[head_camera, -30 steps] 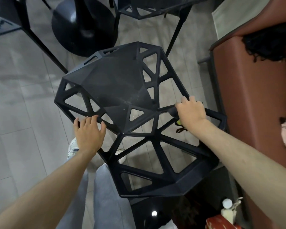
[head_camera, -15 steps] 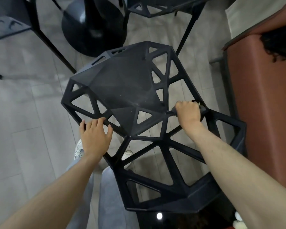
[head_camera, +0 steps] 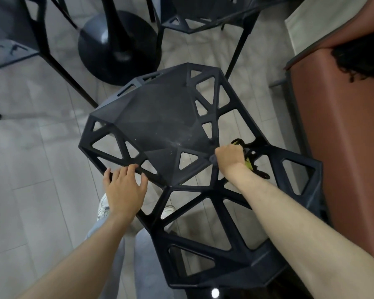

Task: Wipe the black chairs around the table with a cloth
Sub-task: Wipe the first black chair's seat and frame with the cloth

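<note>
A black chair (head_camera: 166, 124) with a solid seat and many triangle holes fills the middle of the view, seen from above. The left hand (head_camera: 124, 187) lies on the seat edge at about 8 o'clock of the seat; its grip is spread, the fingers straight and a little apart, fingertips touching a black bar of the frame. The right hand (head_camera: 230, 157) is at about 4 o'clock of the seat, where the seat meets the backrest frame. Its grip is pressed together into a fist around a cloth (head_camera: 249, 162) (dark, with a yellow-green part showing), and the fist is pressed on a bar of the chair. The loose end of the cloth hangs out on the far side of the fist and lies over the frame.

Under the chair, through the holes, white shoes (head_camera: 103, 207) and light trousers (head_camera: 127, 255) of the person stand on the grey tiled floor (head_camera: 30, 169). At 11 o'clock stands the round black foot of the table (head_camera: 117, 46). A second black chair (head_camera: 203, 16) is at 12 o'clock, and a third one (head_camera: 11, 33) at 10 o'clock, only partly in view. At 3 o'clock, just beside the chair, stands a brown leather seat (head_camera: 341, 137).
</note>
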A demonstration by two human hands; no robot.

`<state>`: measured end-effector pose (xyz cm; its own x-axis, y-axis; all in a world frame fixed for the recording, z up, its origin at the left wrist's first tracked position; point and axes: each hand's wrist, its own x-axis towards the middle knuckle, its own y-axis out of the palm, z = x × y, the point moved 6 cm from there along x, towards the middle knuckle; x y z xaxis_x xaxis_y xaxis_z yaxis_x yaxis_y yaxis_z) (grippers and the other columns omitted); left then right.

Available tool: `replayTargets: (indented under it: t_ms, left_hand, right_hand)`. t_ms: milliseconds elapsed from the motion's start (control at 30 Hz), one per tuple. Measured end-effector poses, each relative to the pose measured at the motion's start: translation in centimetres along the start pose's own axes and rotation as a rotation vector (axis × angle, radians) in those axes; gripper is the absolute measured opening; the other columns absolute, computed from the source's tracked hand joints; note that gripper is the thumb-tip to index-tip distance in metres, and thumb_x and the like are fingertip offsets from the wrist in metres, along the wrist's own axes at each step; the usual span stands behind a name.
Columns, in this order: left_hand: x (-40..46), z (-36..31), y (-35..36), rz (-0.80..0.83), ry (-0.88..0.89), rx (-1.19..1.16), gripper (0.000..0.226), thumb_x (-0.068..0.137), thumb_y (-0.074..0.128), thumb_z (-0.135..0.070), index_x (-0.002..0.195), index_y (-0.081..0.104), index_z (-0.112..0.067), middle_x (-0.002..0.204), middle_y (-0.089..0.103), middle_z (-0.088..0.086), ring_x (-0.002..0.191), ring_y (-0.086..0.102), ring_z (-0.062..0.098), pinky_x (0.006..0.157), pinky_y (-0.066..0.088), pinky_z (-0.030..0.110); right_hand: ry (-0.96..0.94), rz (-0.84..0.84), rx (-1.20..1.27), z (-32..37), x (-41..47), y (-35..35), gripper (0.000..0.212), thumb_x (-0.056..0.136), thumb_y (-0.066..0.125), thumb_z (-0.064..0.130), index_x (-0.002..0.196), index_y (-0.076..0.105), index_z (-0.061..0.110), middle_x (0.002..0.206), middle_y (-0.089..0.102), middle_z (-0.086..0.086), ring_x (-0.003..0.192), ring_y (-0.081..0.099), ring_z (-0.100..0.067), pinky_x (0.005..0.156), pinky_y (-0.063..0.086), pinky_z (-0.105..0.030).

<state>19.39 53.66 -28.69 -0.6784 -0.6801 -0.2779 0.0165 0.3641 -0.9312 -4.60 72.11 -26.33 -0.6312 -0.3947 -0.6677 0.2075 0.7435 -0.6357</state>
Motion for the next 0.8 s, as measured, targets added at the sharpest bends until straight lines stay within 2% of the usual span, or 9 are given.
replayTargets:
  t_ms: [100,200,267,367,433,567,700,800]
  left_hand:
    - [-0.1,0.0,-0.1,0.019,-0.003,-0.007,0.031,0.098,0.059,-0.038,0.117,0.073,-0.018,0.108,0.075,0.006,0.111,0.066,0.027,0.123,0.024,0.048]
    - [-0.1,-0.1,-0.2,0.037,-0.007,-0.003,0.031,0.098,0.058,-0.039,0.116,0.073,-0.018,0.107,0.075,0.006,0.11,0.066,0.028,0.122,0.023,0.048]
    - [-0.1,-0.1,-0.3,0.045,-0.014,0.006,0.031,0.098,0.059,-0.039,0.116,0.073,-0.018,0.105,0.076,0.006,0.109,0.066,0.028,0.121,0.024,0.048]
    - [-0.1,-0.3,-0.4,0.036,-0.009,0.006,0.03,0.098,0.06,-0.039,0.115,0.074,-0.018,0.103,0.076,0.006,0.108,0.067,0.028,0.121,0.026,0.048]
    - [-0.1,-0.2,-0.3,0.041,-0.008,0.001,0.03,0.098,0.06,-0.039,0.114,0.074,-0.018,0.104,0.076,0.005,0.107,0.067,0.027,0.121,0.025,0.047]
    - [-0.1,0.0,-0.1,0.018,0.011,-0.013,0.027,0.102,0.053,-0.03,0.114,0.074,-0.017,0.104,0.076,0.004,0.107,0.067,0.026,0.122,0.022,0.048]
    - [-0.1,0.3,0.1,-0.007,0.032,-0.006,0.028,0.104,0.049,-0.021,0.117,0.073,-0.019,0.108,0.076,-0.001,0.11,0.066,0.023,0.123,0.023,0.048]
    - [-0.1,0.5,0.3,-0.017,0.028,0.011,0.041,0.104,0.035,-0.027,0.117,0.073,-0.02,0.108,0.075,-0.003,0.109,0.065,0.021,0.123,0.022,0.047]
  right_hand:
    - [0.082,0.031,-0.08,-2.5,-1.2,-1.5,0.012,0.097,0.063,0.019,0.105,0.071,0.02,0.094,0.067,0.001,0.096,0.068,-0.022,0.074,0.047,-0.031]
    - [0.127,0.021,-0.128,-4.9,-2.8,-3.4,0.012,0.095,0.063,0.019,0.105,0.07,0.02,0.101,0.069,0.0,0.096,0.068,-0.025,0.075,0.048,-0.033]
    - [0.161,-0.021,-0.156,-7.0,-3.6,-4.3,0.012,0.095,0.063,0.022,0.103,0.071,0.019,0.099,0.069,0.0,0.092,0.068,-0.026,0.074,0.048,-0.032]
    - [0.106,-0.049,-0.124,-8.9,-4.0,-4.2,0.015,0.096,0.062,0.021,0.109,0.069,0.02,0.108,0.07,-0.002,0.101,0.07,-0.026,0.069,0.041,-0.032]
    - [0.057,-0.045,-0.1,-8.3,-3.8,-3.8,0.019,0.096,0.06,0.017,0.114,0.067,0.018,0.112,0.071,-0.004,0.105,0.069,-0.028,0.071,0.041,-0.035]
    - [0.018,-0.014,-0.05,-5.3,-1.6,-1.5,0.026,0.098,0.059,0.017,0.124,0.06,0.015,0.117,0.068,-0.008,0.112,0.064,-0.028,0.087,0.048,-0.037]
    - [-0.003,-0.022,0.082,-2.7,1.4,0.6,0.022,0.101,0.053,0.012,0.122,0.06,0.013,0.118,0.069,-0.01,0.112,0.066,-0.03,0.086,0.049,-0.038]
    - [0.013,-0.041,0.235,-0.7,3.4,2.1,0.018,0.099,0.054,0.009,0.116,0.06,0.011,0.116,0.069,-0.013,0.11,0.066,-0.033,0.086,0.052,-0.041]
